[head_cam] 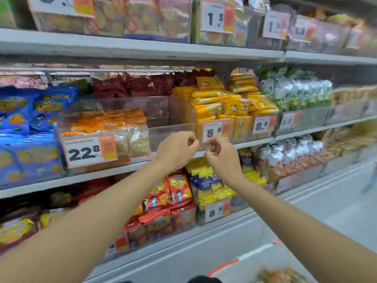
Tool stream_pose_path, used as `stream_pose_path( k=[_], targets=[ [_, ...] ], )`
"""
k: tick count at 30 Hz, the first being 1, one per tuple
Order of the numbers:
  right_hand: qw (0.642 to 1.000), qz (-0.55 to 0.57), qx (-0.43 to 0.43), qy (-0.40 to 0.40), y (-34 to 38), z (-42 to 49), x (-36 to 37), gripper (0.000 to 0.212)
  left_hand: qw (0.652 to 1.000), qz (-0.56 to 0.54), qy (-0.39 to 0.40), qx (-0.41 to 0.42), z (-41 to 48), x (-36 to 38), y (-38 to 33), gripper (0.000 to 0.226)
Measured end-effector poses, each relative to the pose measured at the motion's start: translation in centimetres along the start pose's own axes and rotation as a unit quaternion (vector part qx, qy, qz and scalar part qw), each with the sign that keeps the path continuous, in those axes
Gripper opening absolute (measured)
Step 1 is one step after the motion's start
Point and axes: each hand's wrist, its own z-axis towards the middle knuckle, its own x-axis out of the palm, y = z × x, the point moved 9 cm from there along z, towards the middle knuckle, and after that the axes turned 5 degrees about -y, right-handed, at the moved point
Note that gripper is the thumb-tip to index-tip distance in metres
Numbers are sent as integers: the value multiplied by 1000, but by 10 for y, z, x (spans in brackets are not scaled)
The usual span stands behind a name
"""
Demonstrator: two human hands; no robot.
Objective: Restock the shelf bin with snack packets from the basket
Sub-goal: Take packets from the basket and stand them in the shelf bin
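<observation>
Item: shelf bin (170,130), clear plastic, on the middle shelf (106,172). Its left half held stacked snack packets (110,123), see-through wrappers with orange tops over pale contents; the right half showed only bare plastic walls. A large price tag (89,151) reading 22.8 hung on the front at left.

Basket (223,264): low at the bottom right, pale with a red rim, with blurred orange-and-green packs (282,275) inside, well apart from the bin.

Left hand (177,148): raised before the bin's front wall, fingers curled to the thumb, nothing seen in its grasp. Right hand (221,154): just beside it, likewise curled in, nothing visible held, partly covering a small tag (215,131) marked 8.8.

Surroundings: yellow packets (214,103) in the next bin to the right; blue bags (24,115) to the left; dark red bags (142,84) behind; red bags (169,193) on the shelf below, beneath the forearms.
</observation>
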Motion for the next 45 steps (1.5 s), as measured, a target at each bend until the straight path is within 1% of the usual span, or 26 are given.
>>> stream_pose_path(
  k=[4, 7, 9, 13, 16, 19, 20, 22, 24, 26, 27, 28, 29, 32, 35, 36, 37, 38, 39, 40, 41, 43, 44, 45],
  targets=[
    [994, -46, 93, 21, -96, -57, -41, 10, 988, -29, 149, -2, -38, 117, -24, 26],
    [983, -63, 166, 52, -165, -108, -62, 8, 966, -67, 247, -22, -73, 203, -36, 20],
    [973, -83, 201, 76, -205, -143, -71, 12, 944, -98, 313, -39, -101, 257, -43, 17],
    [935, -88, 308, 150, -284, -224, -74, 12, 897, -127, 417, -74, -162, 348, -48, 17],
    [888, -121, 378, 234, -339, -289, -68, 15, 857, -141, 482, -118, -208, 398, -38, 17],
    [820, -157, 435, 337, -389, -361, -56, 28, 822, -148, 519, -182, -244, 426, -14, 16],
    [798, -165, 455, 359, -403, -385, -54, 29, 812, -144, 529, -201, -252, 433, -4, 15],
    [772, -194, 463, 391, -423, -421, -47, 25, 799, -134, 537, -233, -259, 442, 19, 16],
    [754, -228, 460, 410, -442, -448, -36, 35, 795, -141, 519, -281, -258, 448, 41, 16],
    [730, -244, 459, 444, -455, -476, -18, 56, 792, -143, 502, -318, -258, 451, 59, 15],
    [717, -254, 441, 476, -459, -492, -7, 66, 792, -134, 501, -322, -259, 452, 65, 15],
    [701, -268, 424, 507, -462, -510, 3, 70, 794, -122, 503, -318, -260, 453, 69, 15],
    [693, -281, 412, 520, -464, -527, 10, 70, 798, -109, 506, -309, -262, 454, 72, 15],
    [709, -308, 408, 486, -458, -551, 14, 57, 800, -98, 513, -295, -265, 457, 67, 17],
    [699, -325, 441, 460, -453, -555, 11, 63, 800, -102, 517, -287, -266, 460, 59, 16],
    [696, -325, 446, 459, -454, -555, 10, 61, 800, -101, 521, -279, -267, 460, 56, 18],
    [698, -320, 445, 461, -455, -552, 10, 54, 801, -96, 529, -264, -267, 461, 52, 19],
    [705, -308, 448, 454, -456, -547, 9, 42, 801, -87, 539, -244, -269, 461, 49, 21],
    [725, -288, 455, 429, -454, -536, 8, 31, 802, -76, 548, -224, -269, 460, 47, 22],
    [745, -263, 471, 392, -452, -522, 4, 33, 804, -66, 552, -208, -269, 458, 45, 24],
    [759, -236, 500, 343, -451, -507, -2, 38, 807, -61, 553, -198, -268, 456, 44, 25],
    [767, -176, 564, 252, -448, -470, -17, 43, 813, -65, 546, -192, -264, 453, 39, 29],
    [765, -129, 591, 222, -445, -452, -22, 41, 816, -75, 539, -197, -262, 450, 34, 31],
    [762, -61, 614, 198, -439, -434, -26, 32, 818, -92, 529, -204, -260, 446, 26, 33]
  ],
)
